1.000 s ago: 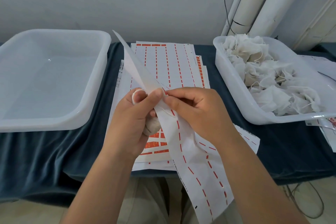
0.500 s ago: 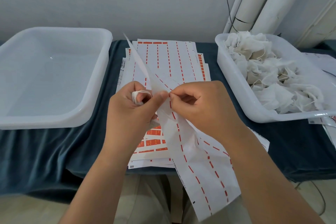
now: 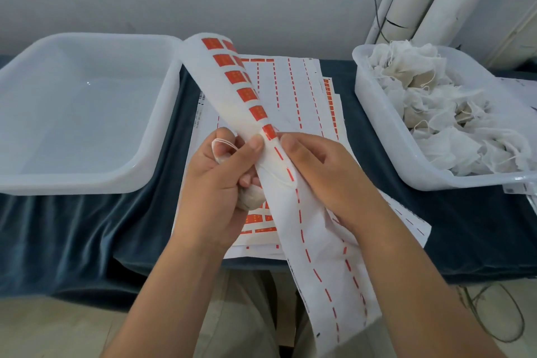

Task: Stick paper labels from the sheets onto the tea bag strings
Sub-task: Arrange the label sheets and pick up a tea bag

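In the head view the left hand [image 3: 216, 189] has its grip round a soft, light tea bag [image 3: 250, 200], thin string [image 3: 225, 142] looped over a finger, while the right hand [image 3: 325, 180] pinches the limp sheet [image 3: 319, 270] at 6 o'clock of a red label [image 3: 268, 132], probably best lifted by a corner.

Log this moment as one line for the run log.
left hand: holds tea bag, thumb on label sheet | right hand: pinches label sheet beside red label | right tub: tea bags piled
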`<state>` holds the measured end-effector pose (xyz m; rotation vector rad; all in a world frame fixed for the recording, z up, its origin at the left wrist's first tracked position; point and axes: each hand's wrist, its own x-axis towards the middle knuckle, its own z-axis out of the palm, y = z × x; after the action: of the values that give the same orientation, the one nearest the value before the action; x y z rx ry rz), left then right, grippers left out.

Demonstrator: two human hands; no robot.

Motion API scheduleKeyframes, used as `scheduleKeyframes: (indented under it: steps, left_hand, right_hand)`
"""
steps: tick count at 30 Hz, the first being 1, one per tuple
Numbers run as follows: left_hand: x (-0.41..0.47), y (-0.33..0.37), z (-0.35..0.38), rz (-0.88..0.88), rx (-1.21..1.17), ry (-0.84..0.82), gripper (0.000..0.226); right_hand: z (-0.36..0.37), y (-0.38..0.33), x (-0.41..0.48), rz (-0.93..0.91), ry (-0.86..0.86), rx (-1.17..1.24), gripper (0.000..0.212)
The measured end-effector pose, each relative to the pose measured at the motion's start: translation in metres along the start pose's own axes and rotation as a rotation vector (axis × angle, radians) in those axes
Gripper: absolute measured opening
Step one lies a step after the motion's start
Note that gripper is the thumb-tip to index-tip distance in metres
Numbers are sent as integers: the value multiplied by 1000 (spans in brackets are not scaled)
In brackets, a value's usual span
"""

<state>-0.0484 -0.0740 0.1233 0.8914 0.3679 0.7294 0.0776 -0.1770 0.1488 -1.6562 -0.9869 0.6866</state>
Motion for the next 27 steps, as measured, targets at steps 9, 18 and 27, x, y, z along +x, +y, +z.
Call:
scheduleKeyframes:
  steps: [9,18,27]
  left_hand:
    - [-3,-2,-5,23,120,61,46]
    - [-6,-1,-2,147,363,154,45]
    - [-12,7,-2,191,572,165,42]
  right_hand:
    - [2,3,-6,-80,121,-93,29]
    - [3,0,-17,-364,302,-482,36]
    - [-5,-11,-11,-395,294,-712,25]
